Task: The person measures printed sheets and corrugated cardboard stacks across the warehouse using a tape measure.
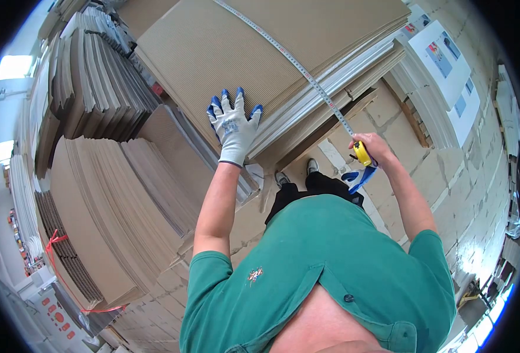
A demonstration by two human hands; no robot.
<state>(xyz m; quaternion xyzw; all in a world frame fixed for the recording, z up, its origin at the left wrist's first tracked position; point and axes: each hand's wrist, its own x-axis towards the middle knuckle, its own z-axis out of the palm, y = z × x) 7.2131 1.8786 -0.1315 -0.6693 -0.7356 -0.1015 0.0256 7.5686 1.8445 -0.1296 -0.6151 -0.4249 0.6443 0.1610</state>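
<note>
My left hand (pixel 234 126), in a white glove with blue fingertips, lies with fingers spread on the near edge of a stack of cardboard sheets (pixel 195 65). A yellow tape measure (pixel 361 153) is gripped in my bare right hand (pixel 375 147), out past the stack's near edge. From it the pulled-out tape blade (pixel 310 76) runs diagonally across the cardboard and past the top of the view. A blue and white glove (pixel 360 178) hangs just below my right hand; how it is held is hidden.
More flat cardboard stands in thick bundles on the left (pixel 113 200), one tied with red string (pixel 51 244). Printed white sheets (pixel 442 59) are stacked at the upper right, near a wooden pallet (pixel 410 112). My shoes (pixel 312 166) are on the worn floor close to the stack.
</note>
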